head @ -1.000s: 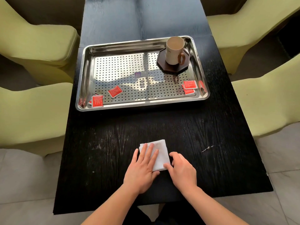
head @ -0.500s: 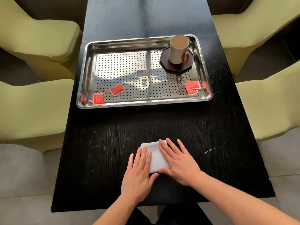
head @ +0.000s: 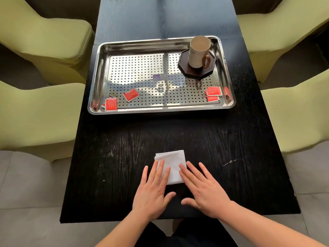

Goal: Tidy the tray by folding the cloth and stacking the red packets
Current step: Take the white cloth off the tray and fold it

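A small folded white cloth (head: 173, 163) lies on the black table near its front edge. My left hand (head: 153, 191) rests flat with its fingertips on the cloth's left side. My right hand (head: 203, 189) lies flat beside the cloth, its fingertips at the right edge. Both hands have fingers spread and hold nothing. Farther back sits a perforated steel tray (head: 99, 77). Red packets lie in it: two overlapping at the front left (head: 111, 104), one beside them (head: 131, 94), and two overlapping at the front right (head: 213, 92).
A beige mug (head: 197, 51) stands on a dark octagonal coaster (head: 208, 71) in the tray's back right corner. Green upholstered chairs (head: 41, 111) flank the table (head: 124, 157) on both sides. A small pale scrap (head: 229, 162) lies on the table right of the cloth.
My right hand has slid off the top of the cloth to its right edge, uncovering most of it. My left hand has stayed pressed on the left side.
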A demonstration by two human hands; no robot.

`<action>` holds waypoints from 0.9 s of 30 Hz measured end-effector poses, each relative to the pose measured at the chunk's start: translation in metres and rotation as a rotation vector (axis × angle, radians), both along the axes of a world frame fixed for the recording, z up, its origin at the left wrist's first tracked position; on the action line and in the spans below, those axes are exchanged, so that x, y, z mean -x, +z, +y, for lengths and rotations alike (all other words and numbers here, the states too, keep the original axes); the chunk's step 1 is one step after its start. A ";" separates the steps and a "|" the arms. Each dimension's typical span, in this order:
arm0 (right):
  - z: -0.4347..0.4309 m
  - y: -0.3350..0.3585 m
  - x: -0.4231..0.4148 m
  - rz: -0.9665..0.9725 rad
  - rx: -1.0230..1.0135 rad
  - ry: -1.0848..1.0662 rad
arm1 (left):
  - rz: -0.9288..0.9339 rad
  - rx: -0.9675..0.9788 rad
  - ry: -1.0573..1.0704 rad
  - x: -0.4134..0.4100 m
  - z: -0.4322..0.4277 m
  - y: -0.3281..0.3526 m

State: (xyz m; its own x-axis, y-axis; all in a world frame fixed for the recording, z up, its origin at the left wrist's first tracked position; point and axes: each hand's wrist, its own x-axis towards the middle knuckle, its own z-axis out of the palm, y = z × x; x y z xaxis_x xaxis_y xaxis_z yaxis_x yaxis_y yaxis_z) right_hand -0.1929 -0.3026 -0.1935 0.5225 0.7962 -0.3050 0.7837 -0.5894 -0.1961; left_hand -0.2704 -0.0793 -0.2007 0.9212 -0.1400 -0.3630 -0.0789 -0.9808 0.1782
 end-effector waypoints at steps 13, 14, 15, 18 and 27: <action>0.024 0.012 -0.017 -0.012 -0.012 -0.064 | -0.037 -0.006 0.044 -0.020 0.003 0.002; 0.032 0.011 -0.026 0.002 0.016 -0.069 | -0.034 -0.026 0.050 -0.026 0.003 0.001; 0.037 0.009 -0.033 0.016 0.050 -0.069 | -0.025 -0.041 0.058 -0.031 0.004 -0.001; 0.039 -0.003 -0.049 0.035 0.114 -0.047 | 0.007 -0.057 0.070 -0.039 0.007 -0.011; 0.036 -0.005 -0.051 0.030 0.091 -0.052 | 0.037 -0.059 0.111 -0.039 0.004 -0.012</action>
